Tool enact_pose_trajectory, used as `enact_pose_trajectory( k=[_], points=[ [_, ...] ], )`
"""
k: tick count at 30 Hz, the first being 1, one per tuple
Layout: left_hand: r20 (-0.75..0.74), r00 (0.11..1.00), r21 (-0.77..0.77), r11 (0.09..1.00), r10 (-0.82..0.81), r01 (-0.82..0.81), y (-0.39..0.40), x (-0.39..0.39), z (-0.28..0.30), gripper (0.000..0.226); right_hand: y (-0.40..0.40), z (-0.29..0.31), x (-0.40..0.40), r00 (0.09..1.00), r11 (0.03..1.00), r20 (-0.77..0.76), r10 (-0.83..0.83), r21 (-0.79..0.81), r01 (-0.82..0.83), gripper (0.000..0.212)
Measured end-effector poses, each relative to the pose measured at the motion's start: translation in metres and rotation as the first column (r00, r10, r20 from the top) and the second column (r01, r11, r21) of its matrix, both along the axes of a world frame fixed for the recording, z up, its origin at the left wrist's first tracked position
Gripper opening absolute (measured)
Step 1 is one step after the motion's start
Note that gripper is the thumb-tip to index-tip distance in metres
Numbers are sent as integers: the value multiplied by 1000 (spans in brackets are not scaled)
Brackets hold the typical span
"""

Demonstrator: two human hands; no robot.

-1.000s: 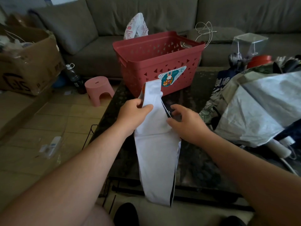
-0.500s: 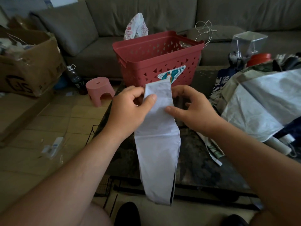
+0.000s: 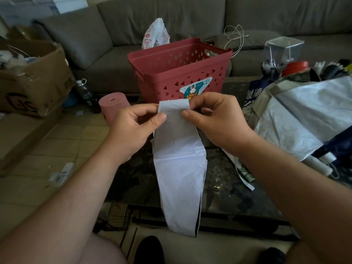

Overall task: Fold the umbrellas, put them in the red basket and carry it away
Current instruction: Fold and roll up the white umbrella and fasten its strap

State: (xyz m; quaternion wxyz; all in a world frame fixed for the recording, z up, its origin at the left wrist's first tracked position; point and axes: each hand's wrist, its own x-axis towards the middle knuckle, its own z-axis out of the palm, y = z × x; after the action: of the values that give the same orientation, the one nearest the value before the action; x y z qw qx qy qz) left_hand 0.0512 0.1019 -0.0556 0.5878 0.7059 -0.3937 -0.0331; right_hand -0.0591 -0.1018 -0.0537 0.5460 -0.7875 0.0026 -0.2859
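Observation:
A long pale-grey umbrella sleeve (image 3: 181,180) hangs in front of me, its lower end past the table's near edge. My left hand (image 3: 135,128) pinches the left side of its top and my right hand (image 3: 215,121) pinches the right side. Both hold it up just in front of the red basket (image 3: 171,73), which stands empty on the dark table (image 3: 224,187). To the right lies a heap of unfolded umbrellas, a silver-white one (image 3: 304,115) on top and a dark blue printed one (image 3: 253,94) under it.
A grey sofa (image 3: 190,18) runs along the back. On the floor at left are a pink stool (image 3: 112,103), a dark bottle (image 3: 85,92) and a cardboard box (image 3: 34,77). A clear container (image 3: 283,48) and a red tub (image 3: 295,67) stand behind the umbrellas.
Both hands have climbed to the top of the sleeve. The right hand, which hovered beside it a second ago, now pinches its upper right edge.

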Motion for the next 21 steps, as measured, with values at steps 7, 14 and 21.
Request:
enact_pose_trajectory(
  k=[7, 14, 21],
  points=[
    [-27, 997, -53, 996, 75, -76, -2, 0, 0, 42, 2, 2, 0, 1000, 999, 24, 11, 30, -11, 16],
    [-51, 998, -81, 996, 22, -26, -3, -5, 2, 20, 6, 7, -5, 999, 1000, 32, 24, 13, -25, 32],
    [-126, 992, -178, 984, -32, 9, -6, -4, 1, 3, 0, -4, -4, 948, 957, -298, 115, -222, -186, 80]
  ],
)
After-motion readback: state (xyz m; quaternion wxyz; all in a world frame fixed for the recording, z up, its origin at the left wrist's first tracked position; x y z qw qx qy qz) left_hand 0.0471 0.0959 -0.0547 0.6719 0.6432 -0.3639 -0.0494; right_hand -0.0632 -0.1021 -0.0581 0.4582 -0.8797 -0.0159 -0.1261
